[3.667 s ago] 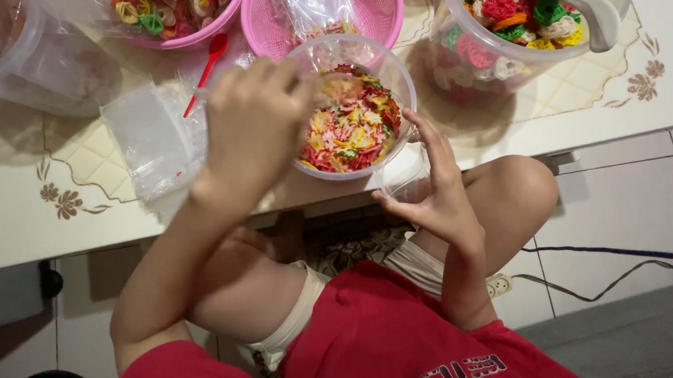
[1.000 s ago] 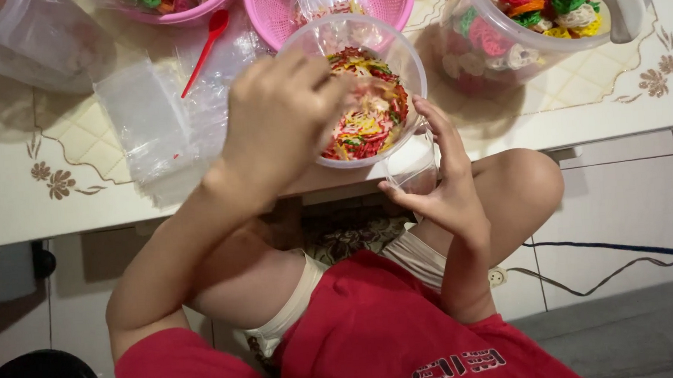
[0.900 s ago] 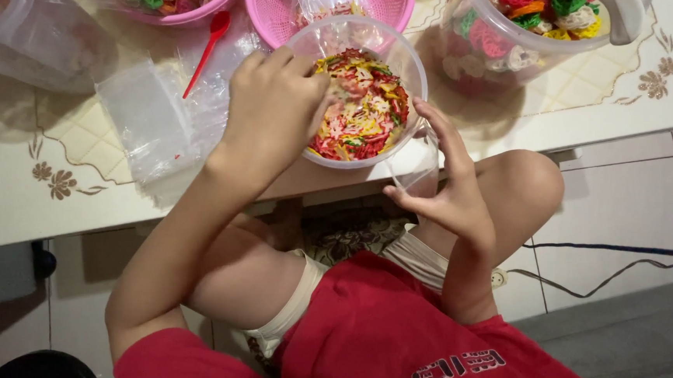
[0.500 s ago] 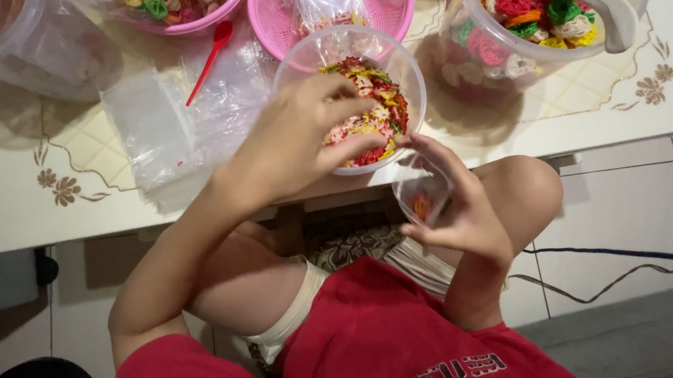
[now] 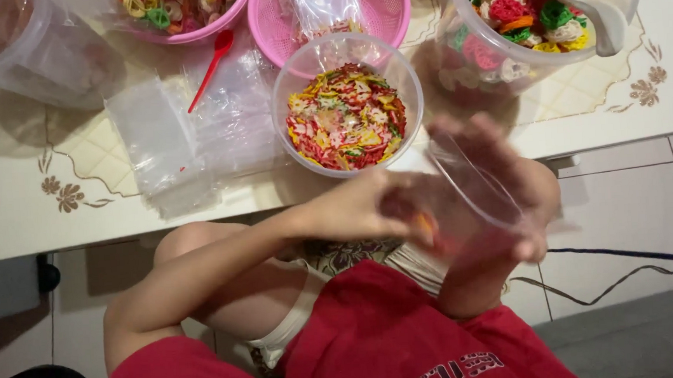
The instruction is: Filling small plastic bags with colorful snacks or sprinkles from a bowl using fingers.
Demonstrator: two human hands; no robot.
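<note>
My right hand (image 5: 507,175), blurred by motion, holds a small clear plastic bag (image 5: 467,193) over my lap, just below the table edge. My left hand (image 5: 357,207) reaches across to the bag's lower side, its fingertips touching it where a few orange and red cracker bits show. The blur hides whether those fingers pinch anything. Above both hands, a clear round bowl (image 5: 283,99) of small multicoloured crackers (image 5: 346,117) stands on the white table (image 5: 604,110) near its front edge.
A pile of clear plastic bags (image 5: 159,145) and a red spoon (image 5: 206,61) lie left of the bowl. Behind are a pink basket (image 5: 264,18), a pink bowl (image 5: 187,35), a clear tub of round crackers (image 5: 529,21) with a white scoop (image 5: 586,2), and floor cables (image 5: 629,260).
My left hand has left the bowl and dropped below the table edge to the bag. My right hand has swung the bag out to the right and tilted it.
</note>
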